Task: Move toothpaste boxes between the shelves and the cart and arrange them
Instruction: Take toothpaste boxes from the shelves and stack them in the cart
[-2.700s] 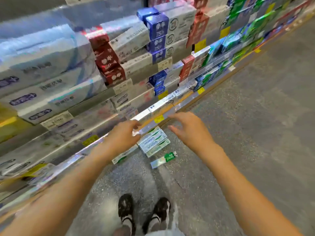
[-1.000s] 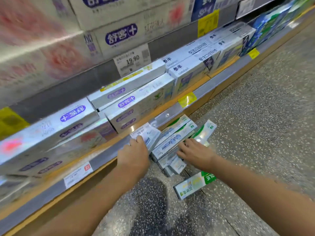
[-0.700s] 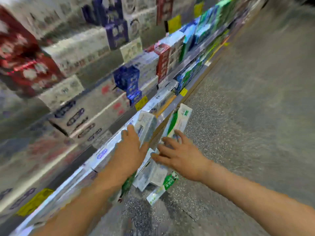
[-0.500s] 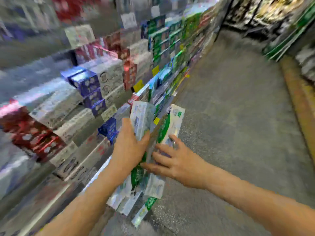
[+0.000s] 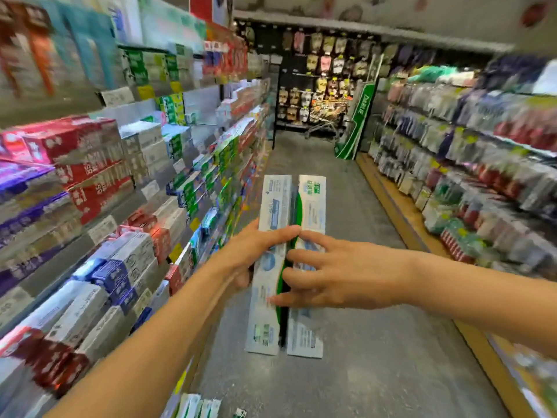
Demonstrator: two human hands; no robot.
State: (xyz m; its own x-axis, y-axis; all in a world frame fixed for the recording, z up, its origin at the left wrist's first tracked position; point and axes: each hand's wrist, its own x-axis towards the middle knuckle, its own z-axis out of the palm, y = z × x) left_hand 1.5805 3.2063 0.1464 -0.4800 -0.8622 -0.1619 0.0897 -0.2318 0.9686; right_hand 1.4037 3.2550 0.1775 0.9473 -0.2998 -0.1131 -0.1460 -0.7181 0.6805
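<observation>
I hold a bundle of long white toothpaste boxes with green and blue print upright in front of me, over the aisle floor. My left hand grips the left box, thumb across its front. My right hand holds the right side of the bundle, its fingers spread over the right box and its thumb against the lower front. A few more white and green boxes lie on the floor at the bottom edge. The left shelves are packed with toothpaste boxes.
Shelves of hanging packets line the right side of the aisle. A shopping cart stands at the far end, next to a leaning green sign. The grey floor runs between the two shelf rows.
I have picked the boxes up from the floor by the bottom shelf and stood up. The view has swung from the low shelf to look down the aisle, with the bundle raised in both hands.
</observation>
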